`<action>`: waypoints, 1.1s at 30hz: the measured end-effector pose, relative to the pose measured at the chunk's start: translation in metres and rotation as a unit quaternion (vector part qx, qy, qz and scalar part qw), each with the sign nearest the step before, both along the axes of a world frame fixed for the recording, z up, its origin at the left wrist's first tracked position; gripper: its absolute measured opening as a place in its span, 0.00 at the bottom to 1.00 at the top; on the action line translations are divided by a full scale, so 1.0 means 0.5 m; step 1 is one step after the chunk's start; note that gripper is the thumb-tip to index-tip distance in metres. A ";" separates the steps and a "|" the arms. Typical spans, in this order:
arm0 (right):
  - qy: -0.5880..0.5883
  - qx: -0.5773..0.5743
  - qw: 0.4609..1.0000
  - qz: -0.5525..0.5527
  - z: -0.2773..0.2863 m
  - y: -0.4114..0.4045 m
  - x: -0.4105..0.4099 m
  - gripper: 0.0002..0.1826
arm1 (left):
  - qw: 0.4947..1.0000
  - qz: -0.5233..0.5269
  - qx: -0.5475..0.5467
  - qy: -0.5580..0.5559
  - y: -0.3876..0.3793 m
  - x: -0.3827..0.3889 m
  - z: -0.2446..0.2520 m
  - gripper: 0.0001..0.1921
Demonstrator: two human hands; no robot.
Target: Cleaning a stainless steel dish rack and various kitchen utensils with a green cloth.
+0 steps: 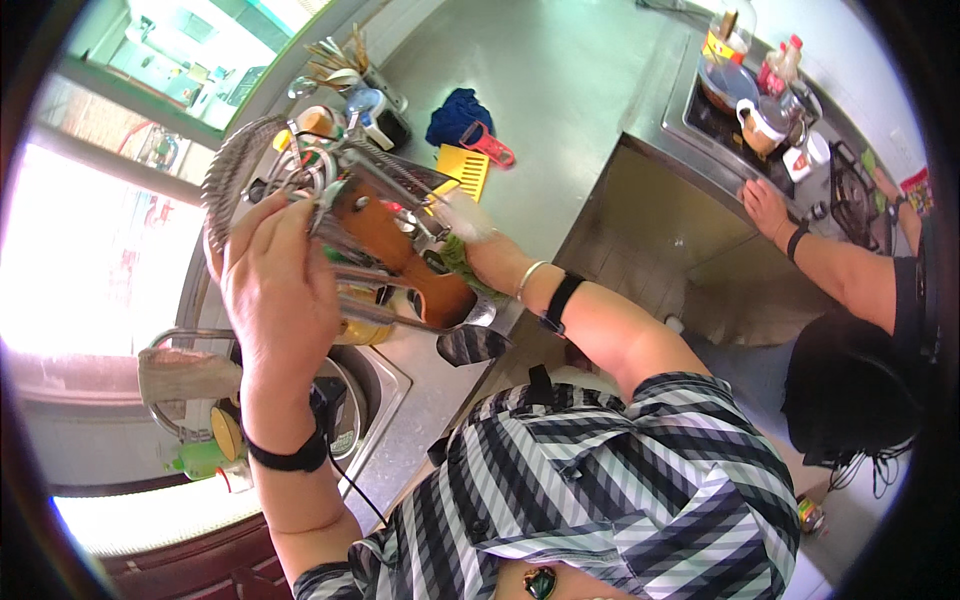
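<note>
My left hand point(281, 277) is raised, gripping a metal rack or holder with a ribbed curved edge point(240, 169). Crowded against it are several kitchen utensils, among them a brown spatula-like tool point(394, 255) and a dark-ended utensil point(472, 345). My right hand point(472, 221) reaches in on the far side of these utensils and is partly blurred. A green cloth point(461, 259) shows beside that hand and wrist; whether the fingers hold it is unclear. Beyond them on the steel counter point(555, 82) lie a yellow slotted grater point(463, 171), a red-handled peeler point(489, 144) and a dark blue cloth point(459, 116).
A sink point(390, 386) with a tap lies below my left hand. Chopsticks and spoons point(341, 67) stand in a holder by the window. At right, a person's hand point(765, 210) rests at the counter edge near a stove point(851, 187), jars and bottles.
</note>
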State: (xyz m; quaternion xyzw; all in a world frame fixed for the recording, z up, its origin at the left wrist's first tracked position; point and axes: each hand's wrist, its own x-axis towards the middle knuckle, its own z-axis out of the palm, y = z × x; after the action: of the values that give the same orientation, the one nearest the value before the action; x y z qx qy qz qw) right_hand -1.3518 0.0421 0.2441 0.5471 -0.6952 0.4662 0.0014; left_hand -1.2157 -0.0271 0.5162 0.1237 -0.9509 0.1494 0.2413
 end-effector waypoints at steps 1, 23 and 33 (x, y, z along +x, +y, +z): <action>0.011 -0.003 1.000 0.006 0.002 0.008 -0.001 0.11 | 1.000 0.001 -0.002 0.007 -0.003 0.002 -0.004 0.13; -0.142 0.329 0.927 0.113 0.061 0.157 -0.052 0.13 | 0.950 -0.155 -0.002 0.271 -0.061 0.052 -0.078 0.16; -0.175 0.264 0.944 0.093 0.204 0.248 -0.043 0.14 | 0.896 -0.089 0.393 0.184 -0.109 0.121 -0.343 0.08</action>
State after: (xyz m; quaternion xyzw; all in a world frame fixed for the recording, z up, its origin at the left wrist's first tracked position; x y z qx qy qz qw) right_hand -1.3733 0.1662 0.3461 0.4995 -0.7291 0.3520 -0.3082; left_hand -1.1551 -0.0817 0.3447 0.1491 -0.8778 -0.2841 0.3556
